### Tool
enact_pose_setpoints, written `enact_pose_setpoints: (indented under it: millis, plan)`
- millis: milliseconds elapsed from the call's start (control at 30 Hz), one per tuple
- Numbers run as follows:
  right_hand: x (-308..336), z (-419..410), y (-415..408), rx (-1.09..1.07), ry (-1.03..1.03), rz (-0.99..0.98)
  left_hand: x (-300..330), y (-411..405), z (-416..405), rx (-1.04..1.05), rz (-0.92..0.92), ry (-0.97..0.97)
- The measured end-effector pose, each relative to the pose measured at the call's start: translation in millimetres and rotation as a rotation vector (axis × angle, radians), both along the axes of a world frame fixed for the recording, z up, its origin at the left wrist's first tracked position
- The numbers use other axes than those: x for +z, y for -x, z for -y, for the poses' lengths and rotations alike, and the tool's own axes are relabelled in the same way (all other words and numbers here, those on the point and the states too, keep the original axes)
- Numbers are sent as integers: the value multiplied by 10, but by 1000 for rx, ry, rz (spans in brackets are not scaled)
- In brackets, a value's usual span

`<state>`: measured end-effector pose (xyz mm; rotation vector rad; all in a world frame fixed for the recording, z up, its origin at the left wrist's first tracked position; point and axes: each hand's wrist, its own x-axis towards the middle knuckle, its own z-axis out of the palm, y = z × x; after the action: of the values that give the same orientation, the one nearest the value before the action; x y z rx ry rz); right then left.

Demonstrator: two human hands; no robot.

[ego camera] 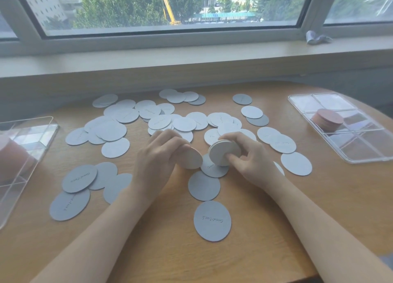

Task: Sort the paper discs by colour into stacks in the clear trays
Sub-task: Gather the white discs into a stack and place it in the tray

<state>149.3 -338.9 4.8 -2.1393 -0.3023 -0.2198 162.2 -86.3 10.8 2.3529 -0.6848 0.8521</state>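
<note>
Several pale grey and white paper discs (114,132) lie scattered over the wooden table (170,251), some darker grey ones (212,221) near me. My left hand (159,155) holds a cream disc (191,158) tilted on edge. Close beside it, my right hand (246,155) grips a small stack of cream discs (222,153), also tilted. Both hands hover over the table's middle, the disc and the stack almost touching. A clear divided tray (361,153) at the right holds a pink disc stack (327,119). Another clear tray (27,155) at the left holds a pinkish stack (12,161).
A window sill (191,57) runs along the table's far edge, with a crumpled bit of paper (316,38) on it at the right. The table's front edge curves away at the lower right.
</note>
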Motion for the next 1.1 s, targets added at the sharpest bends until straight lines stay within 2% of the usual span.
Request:
enact_pose_setpoints:
  millis: [167,633,767,867,1000,1100]
  plan:
    - [40,-55,34,25,-29,-31,-57,-10,47,-58,-127,199]
    - [91,-188,105,192,2,-10,-56,69,173,-134,-199,267]
    - [69,-246,120,213,124,89,-86,75,196,-180,-245,254]
    - [64,-240,120,180,95,123,-119,40,194,-216,-312,205]
    - [75,-293,134,221,101,72,-165,23,197,-222,-368,45]
    - [67,-317,123,291,101,15,-144,35,194,-197,-376,40]
